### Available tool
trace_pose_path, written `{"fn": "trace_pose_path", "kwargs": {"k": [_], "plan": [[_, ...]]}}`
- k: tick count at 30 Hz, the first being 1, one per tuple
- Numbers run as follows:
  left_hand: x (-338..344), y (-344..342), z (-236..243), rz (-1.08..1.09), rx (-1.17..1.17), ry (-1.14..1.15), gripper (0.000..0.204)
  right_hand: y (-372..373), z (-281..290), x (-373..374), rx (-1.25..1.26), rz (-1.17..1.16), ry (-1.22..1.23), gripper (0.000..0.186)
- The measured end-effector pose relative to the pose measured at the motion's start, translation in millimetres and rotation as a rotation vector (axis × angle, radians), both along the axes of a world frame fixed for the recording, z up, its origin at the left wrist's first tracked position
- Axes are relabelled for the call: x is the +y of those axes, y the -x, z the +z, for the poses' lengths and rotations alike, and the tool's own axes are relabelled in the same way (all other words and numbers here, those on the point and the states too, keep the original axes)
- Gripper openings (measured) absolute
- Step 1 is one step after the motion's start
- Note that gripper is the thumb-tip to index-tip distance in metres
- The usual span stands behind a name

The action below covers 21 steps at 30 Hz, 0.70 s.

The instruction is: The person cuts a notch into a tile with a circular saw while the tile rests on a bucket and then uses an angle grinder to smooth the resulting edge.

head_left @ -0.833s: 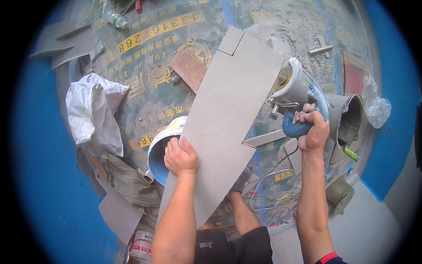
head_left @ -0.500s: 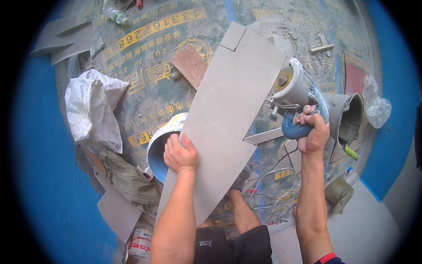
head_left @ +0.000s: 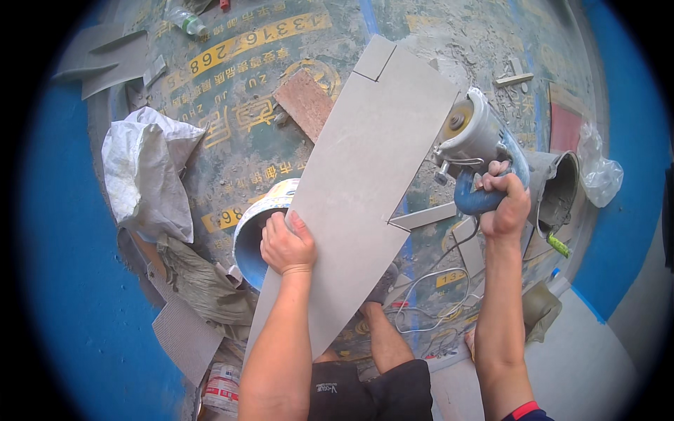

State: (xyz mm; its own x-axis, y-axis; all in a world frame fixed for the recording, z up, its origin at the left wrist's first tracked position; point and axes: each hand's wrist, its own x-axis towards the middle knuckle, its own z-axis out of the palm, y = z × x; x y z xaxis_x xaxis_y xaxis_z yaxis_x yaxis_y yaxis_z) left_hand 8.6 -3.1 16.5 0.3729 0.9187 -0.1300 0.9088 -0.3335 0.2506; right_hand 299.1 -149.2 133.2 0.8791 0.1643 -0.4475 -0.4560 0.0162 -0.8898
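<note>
OK, R hand [head_left: 507,200] wrapped tight round the blue loop handle of a metal-bodied power cutter [head_left: 472,133], round brass-toned disc just beside the tile's R edge. L hand [head_left: 288,242] pinching the L edge of the long tile [head_left: 365,161], thumb on top, fingers curled at the side, tips hidden. Tile = matte grey slab, smooth, slanted, dark lines at far end, notch on R edge; it partly covers a round bucket [head_left: 284,188] w/ blue inside. Thin grey strip [head_left: 428,216] by the notch, rough reddish offcut [head_left: 305,102] to the L. Crumpled white woven sack [head_left: 144,172] nr L edge of the floor sheet [head_left: 235,88], mortar-caked pail [head_left: 539,168] + clear plastic bag [head_left: 600,168] nr its R edge. Sheet's dusty green w/ yellow print; blue flooring [head_left: 91,281] beyond both side edges.
</note>
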Motion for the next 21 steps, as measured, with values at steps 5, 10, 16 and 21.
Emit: {"fn": "trace_pose_path", "kwargs": {"k": [5,10,16,21], "plan": [[0,1,-1,0.008,-0.007,0.002,0.033,1,-3,-11,0.038,0.041,-0.018,0.016],[0,-1,1,0.002,-0.002,0.008,0.033,5,-3,-14,0.049,0.079,-0.029,0.017],[0,-1,0,0.001,-0.001,0.003,0.033,11,-1,-14,0.049,0.086,-0.018,0.017],[0,1,-2,0.0,-0.009,-0.004,0.032,18,4,-8,0.048,0.026,-0.014,0.015]]}}
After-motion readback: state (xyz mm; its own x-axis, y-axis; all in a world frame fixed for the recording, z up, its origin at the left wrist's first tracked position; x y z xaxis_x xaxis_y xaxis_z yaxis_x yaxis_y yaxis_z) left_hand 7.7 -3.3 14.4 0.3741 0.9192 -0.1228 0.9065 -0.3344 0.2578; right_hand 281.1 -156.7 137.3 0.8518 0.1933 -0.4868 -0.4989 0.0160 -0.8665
